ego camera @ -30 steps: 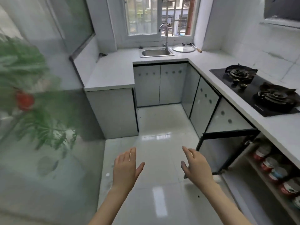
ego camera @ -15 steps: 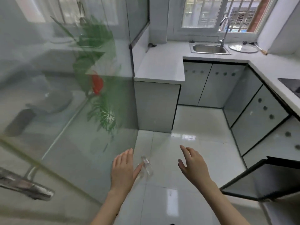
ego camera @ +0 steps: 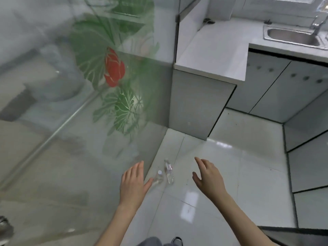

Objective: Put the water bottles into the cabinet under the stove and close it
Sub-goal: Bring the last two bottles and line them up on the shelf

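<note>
Fingers (ego camera: 137, 170) of the left hand (ego camera: 132, 183) and right hand (ego camera: 208, 178) were straight, slightly apart, and holding nothing.

Head view: two water bottles (ego camera: 169, 173) stood on the tiled floor (ego camera: 239, 174) at its left edge, beside the printed glass partition (ego camera: 88, 121) and between the hands.

Assessment: neither bottle was stowed. Pick-up, placing and door closing were all outstanding.

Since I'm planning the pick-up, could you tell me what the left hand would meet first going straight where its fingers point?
Probably the lotus-printed glass panel, low down, not the water bottles, which are right of the left hand, beside its thumb; depth is unclear.
</note>
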